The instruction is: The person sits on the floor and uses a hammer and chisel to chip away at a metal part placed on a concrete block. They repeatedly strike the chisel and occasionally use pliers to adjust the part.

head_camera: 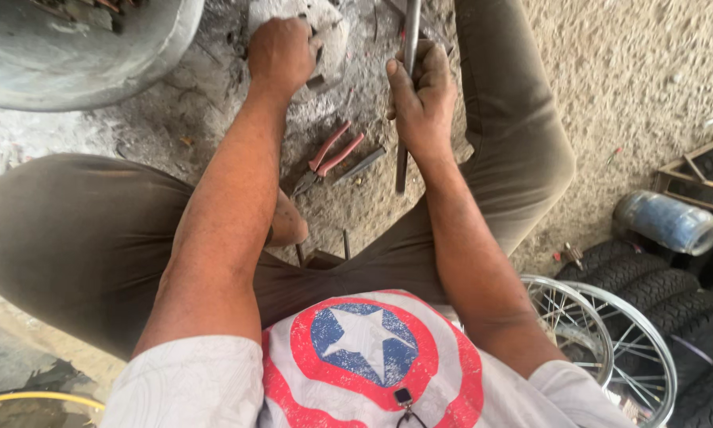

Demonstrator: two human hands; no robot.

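Head view, looking down on a person squatting on a dusty, gritty floor (634, 71). Right hand (421, 91) is wrapped tight round a grey metal rod (402, 162). The rod's long axis runs near vertical in frame, away from the body: the top end leaves the frame at the upper edge, the lower end stops just below the fist, pointing back at the knees. Left hand (281, 54) is closed over a rough pale stone block (328, 40), knuckles up, pressing down on it; fingers curl over its near edge. Both hands sit at about the same reach, well forward of the body, apart from each other, with the block's right side between them. Rod lies just right of the block; cannot tell if they touch. Right hand is the one on the rod, left hand nearer the block.

Materials: rod smooth, dull steel, thin, round section. Block chalky grey, chipped, irregular. Ground is ash-grey powder near the block, sandy tan further right.

Lying loose between the forearms: red-handled pliers (330, 154), handles pointing up-right, jaws down-left, and beside them a short dark metal bar (360, 165), both near the rod's lower end but not touching it.

Around: curved grey drum wall (95, 71) top left, spoked chrome wheel rims (602, 333) lower right, stacked black tyres (657, 289) beside them, a bluish plastic jar (667, 222) on its side.
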